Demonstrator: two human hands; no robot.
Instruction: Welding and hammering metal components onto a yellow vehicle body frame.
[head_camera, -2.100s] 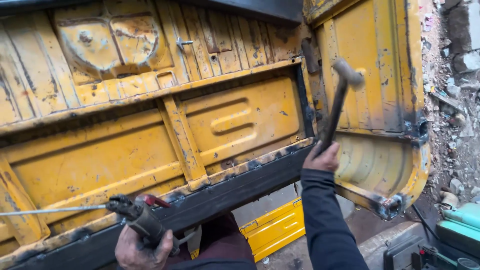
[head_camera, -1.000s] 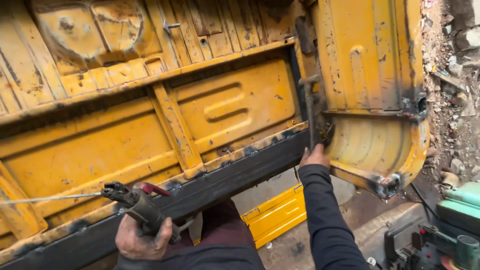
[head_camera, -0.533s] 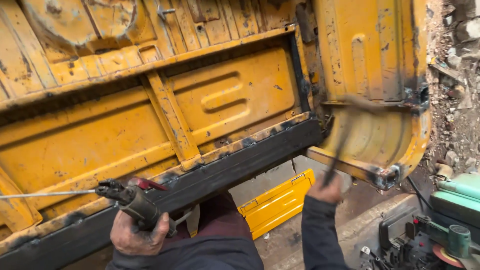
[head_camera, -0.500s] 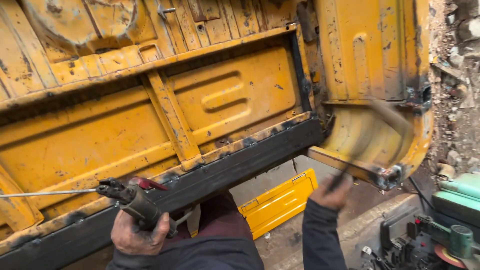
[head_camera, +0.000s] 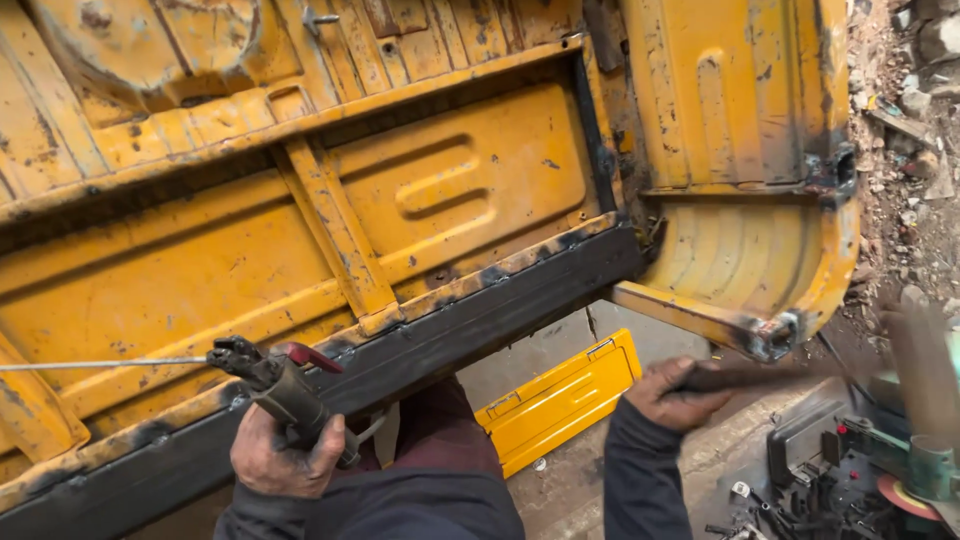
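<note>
- Left hand (head_camera: 285, 462): fingers wrapped tight round black welding electrode holder w/ red lever (head_camera: 282, 385); thin grey rod (head_camera: 100, 365) sticks out left, lying across the yellow rusted sheet-metal body panel (head_camera: 460, 190).
- Right hand (head_camera: 670, 392): fist closed on dark hammer handle (head_camera: 760, 378), motion-blurred, head (head_camera: 925, 350) off to the right, below panel's curved corner.
- Black steel strip (head_camera: 480, 310) runs along panel's lower edge, betw. both hands.

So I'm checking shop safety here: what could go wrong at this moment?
The right hand swings a blurred hammer close to the tools on the ground; it might hit them. The left hand holds an electrode holder whose rod lies near the yellow panel; an unintended touch could arc. Both hands look bare.
</note>
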